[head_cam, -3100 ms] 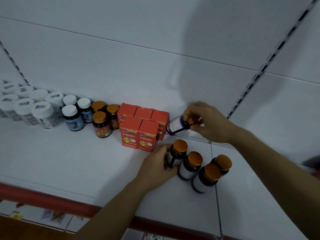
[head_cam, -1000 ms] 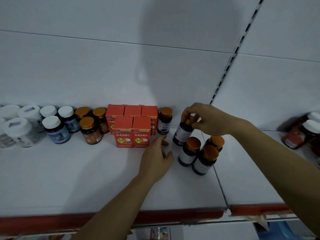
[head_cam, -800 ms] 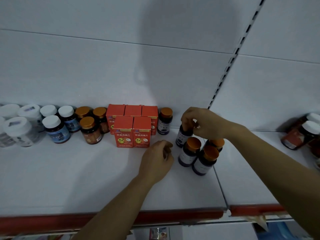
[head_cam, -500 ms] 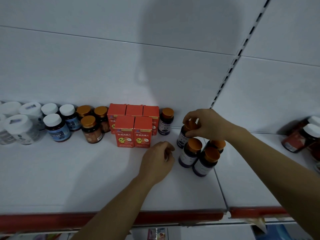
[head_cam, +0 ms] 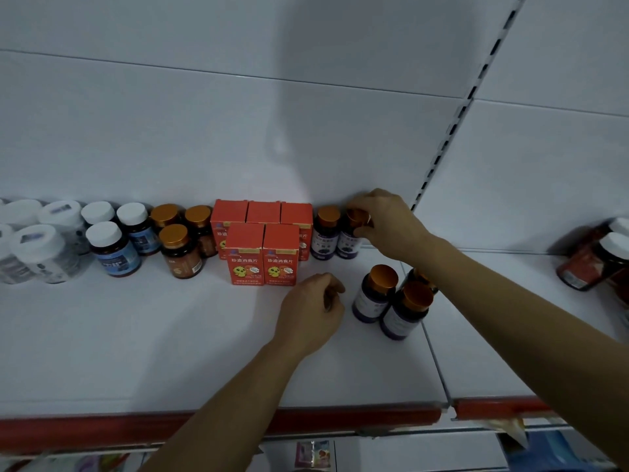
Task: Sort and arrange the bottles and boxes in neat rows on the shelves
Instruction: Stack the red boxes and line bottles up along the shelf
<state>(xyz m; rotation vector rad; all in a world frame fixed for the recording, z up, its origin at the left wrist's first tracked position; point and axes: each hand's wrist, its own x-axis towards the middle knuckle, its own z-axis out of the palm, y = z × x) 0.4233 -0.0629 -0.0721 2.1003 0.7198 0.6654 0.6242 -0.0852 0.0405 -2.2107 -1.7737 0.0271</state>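
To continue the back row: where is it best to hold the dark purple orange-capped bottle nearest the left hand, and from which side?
Probably pinch the orange cap from above and from the left. The dark purple bottle stands upright, its cap stands free, and its left side is open toward the left hand; a like bottle crowds its right side.

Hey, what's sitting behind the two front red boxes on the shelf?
Three more red boxes stand in a row behind the front red boxes, near the back panel. Only their tops and outer edges show; the front pair covers most of their faces.
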